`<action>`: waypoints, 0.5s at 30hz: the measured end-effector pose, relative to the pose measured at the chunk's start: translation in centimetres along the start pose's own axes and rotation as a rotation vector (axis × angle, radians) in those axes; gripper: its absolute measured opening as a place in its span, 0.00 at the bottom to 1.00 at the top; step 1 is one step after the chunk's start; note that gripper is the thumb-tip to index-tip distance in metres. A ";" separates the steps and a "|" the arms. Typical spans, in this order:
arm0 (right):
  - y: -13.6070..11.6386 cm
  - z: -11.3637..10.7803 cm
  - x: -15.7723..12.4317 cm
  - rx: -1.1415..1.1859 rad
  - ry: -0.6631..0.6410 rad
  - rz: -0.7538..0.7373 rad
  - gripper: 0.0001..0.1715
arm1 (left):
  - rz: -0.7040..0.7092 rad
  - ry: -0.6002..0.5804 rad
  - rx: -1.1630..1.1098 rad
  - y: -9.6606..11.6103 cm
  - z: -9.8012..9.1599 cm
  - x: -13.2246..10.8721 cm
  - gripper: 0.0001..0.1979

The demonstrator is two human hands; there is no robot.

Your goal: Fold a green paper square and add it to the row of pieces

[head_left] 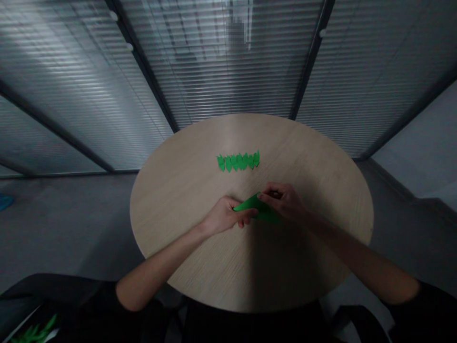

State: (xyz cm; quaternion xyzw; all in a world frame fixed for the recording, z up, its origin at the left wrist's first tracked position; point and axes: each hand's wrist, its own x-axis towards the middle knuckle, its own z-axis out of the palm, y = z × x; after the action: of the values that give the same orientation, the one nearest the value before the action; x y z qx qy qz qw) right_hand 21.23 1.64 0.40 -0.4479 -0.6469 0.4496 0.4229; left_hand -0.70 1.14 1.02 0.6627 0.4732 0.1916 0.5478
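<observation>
A piece of green paper (pixel 252 203) is held above the round table, with a fold across it. My left hand (pixel 228 213) is closed on its left end, thumb laid over the near side. At the upper right edge, the fingers of my right hand (pixel 282 197) pinch the same paper. Part of the sheet hangs in shadow below my right hand. Beyond both hands, a row of several small folded green paper pieces (pixel 238 162) lies on the table, set close side by side.
The round wooden table (pixel 171 181) stands before glass partitions with blinds (pixel 228 90). Dark chair arms (pixel 360 324) flank me. Green pieces (pixel 37 331) show at the lower left, too dim to make out. A blue object (pixel 5 202) lies on the floor at far left.
</observation>
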 end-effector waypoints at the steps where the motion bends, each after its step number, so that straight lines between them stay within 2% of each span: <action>1: 0.0 0.0 0.0 0.000 0.006 0.001 0.17 | -0.004 0.004 -0.004 0.1 0.0 -0.1 0.22; 4: -0.1 -0.1 0.1 0.009 0.016 0.001 0.17 | 0.015 -0.005 -0.068 0.4 -0.2 -0.2 0.19; 9: -0.3 -0.2 0.3 0.093 0.089 0.017 0.18 | 0.110 -0.049 -0.341 0.4 -0.1 -0.4 0.20; 12: -0.5 -0.1 0.2 0.163 0.095 0.048 0.19 | 0.094 -0.062 -0.260 0.3 0.6 -0.5 0.15; 15: -0.6 0.1 0.0 0.210 0.041 0.096 0.20 | 0.130 -0.007 -0.224 0.5 1.5 -0.6 0.13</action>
State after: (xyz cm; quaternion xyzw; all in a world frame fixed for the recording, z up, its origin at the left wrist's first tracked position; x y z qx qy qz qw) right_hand 21.08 1.49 0.92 -0.4408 -0.5651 0.5253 0.4587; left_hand 0.38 -0.11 1.14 0.6275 0.4030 0.2760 0.6063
